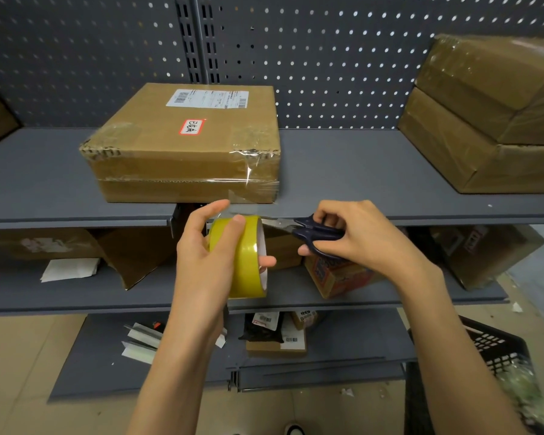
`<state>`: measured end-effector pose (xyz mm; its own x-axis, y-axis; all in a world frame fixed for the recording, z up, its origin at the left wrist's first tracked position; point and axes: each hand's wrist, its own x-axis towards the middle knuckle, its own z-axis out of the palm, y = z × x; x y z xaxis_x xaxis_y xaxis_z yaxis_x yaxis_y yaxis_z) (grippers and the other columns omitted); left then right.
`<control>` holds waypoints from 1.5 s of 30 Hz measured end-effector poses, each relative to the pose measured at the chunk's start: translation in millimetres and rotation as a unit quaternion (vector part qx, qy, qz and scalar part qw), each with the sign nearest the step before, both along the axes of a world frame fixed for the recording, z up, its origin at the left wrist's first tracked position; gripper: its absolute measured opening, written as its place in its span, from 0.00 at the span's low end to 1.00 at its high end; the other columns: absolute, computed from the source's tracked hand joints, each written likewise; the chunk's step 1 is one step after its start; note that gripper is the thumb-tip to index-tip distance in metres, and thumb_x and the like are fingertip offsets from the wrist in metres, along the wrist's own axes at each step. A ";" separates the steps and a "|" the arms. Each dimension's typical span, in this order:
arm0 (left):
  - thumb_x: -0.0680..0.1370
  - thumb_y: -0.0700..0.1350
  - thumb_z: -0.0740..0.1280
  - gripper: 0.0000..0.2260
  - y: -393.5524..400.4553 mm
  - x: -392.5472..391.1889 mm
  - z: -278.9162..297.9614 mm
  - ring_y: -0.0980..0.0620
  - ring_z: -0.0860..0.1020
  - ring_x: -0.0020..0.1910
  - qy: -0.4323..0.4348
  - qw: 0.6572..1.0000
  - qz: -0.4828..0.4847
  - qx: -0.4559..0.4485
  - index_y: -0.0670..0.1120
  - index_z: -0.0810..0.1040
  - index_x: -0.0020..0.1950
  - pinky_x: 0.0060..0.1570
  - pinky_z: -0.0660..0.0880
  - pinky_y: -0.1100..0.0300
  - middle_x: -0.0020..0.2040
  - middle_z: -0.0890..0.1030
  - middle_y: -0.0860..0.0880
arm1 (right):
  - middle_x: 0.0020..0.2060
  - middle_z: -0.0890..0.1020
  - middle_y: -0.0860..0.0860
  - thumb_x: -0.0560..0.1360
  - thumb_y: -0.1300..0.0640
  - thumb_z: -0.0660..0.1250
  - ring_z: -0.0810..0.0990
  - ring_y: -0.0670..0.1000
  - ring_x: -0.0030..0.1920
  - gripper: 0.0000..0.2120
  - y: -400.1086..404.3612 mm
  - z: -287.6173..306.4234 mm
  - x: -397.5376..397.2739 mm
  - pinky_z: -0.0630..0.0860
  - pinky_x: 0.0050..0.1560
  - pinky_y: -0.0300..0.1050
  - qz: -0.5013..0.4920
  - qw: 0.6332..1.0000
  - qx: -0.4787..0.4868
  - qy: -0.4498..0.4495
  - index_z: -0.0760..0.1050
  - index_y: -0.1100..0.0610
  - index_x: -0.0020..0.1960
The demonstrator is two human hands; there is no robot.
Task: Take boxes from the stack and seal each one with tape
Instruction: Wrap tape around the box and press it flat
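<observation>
A cardboard box (182,146) with a white shipping label and a red-edged sticker sits on the grey shelf (343,171), clear tape along its front seam and corners. Just below its front edge my left hand (201,255) grips a yellow roll of tape (244,255), fingers through the core. A clear strip runs from the roll up toward the box. My right hand (355,237) holds dark blue scissors (314,233), their blades pointing left at the strip. Two stacked boxes (490,120) stand at the right of the same shelf.
A pegboard wall backs the shelf. The lower shelf (76,296) holds an open carton, paper, an orange printed box (336,274) and another carton at right. Small parcels lie on the bottom shelf. A black plastic crate (490,346) stands on the floor at right.
</observation>
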<state>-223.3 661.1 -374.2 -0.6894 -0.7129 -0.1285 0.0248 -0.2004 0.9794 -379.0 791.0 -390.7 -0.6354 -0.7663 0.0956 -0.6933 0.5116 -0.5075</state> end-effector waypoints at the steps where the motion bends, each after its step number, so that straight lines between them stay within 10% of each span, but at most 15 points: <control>1: 0.79 0.42 0.65 0.14 0.4 1.3 2.2 0.50 0.82 0.26 0.004 1.000 0.000 -0.005 0.52 0.72 0.64 0.25 0.78 0.62 0.48 0.78 0.51 | 0.35 0.80 0.45 0.63 0.40 0.75 0.78 0.43 0.36 0.21 -0.8 1.2 2.0 0.77 0.37 0.41 -0.002 1.000 -0.013 -0.003 0.76 0.53 0.45; 15: 0.77 0.43 0.65 0.10 5.7 26.8 37.2 0.47 0.81 0.26 0.089 0.992 -0.003 -0.090 0.57 0.77 0.55 0.24 0.75 0.62 0.40 0.81 0.51 | 0.34 0.80 0.43 0.71 0.53 0.73 0.76 0.39 0.34 0.06 -1.2 53.5 18.8 0.72 0.35 0.32 -0.101 0.958 -0.244 -0.109 0.79 0.52 0.46; 23: 0.78 0.44 0.65 0.10 6.5 24.9 31.5 0.46 0.82 0.27 0.075 0.993 -0.023 -0.086 0.56 0.76 0.56 0.24 0.77 0.60 0.41 0.81 0.47 | 0.49 0.80 0.60 0.77 0.55 0.67 0.78 0.61 0.49 0.12 -26.3 10.2 -22.1 0.70 0.42 0.46 -0.297 0.951 -0.057 0.069 0.77 0.64 0.54; 45: 0.76 0.44 0.68 0.16 -7.0 5.3 65.7 0.46 0.80 0.24 0.033 0.961 -0.018 -0.274 0.58 0.70 0.60 0.24 0.77 0.56 0.38 0.80 0.46 | 0.55 0.77 0.56 0.81 0.53 0.58 0.75 0.57 0.55 0.13 -31.1 40.1 -34.2 0.64 0.43 0.46 -0.219 0.945 0.027 0.242 0.73 0.60 0.59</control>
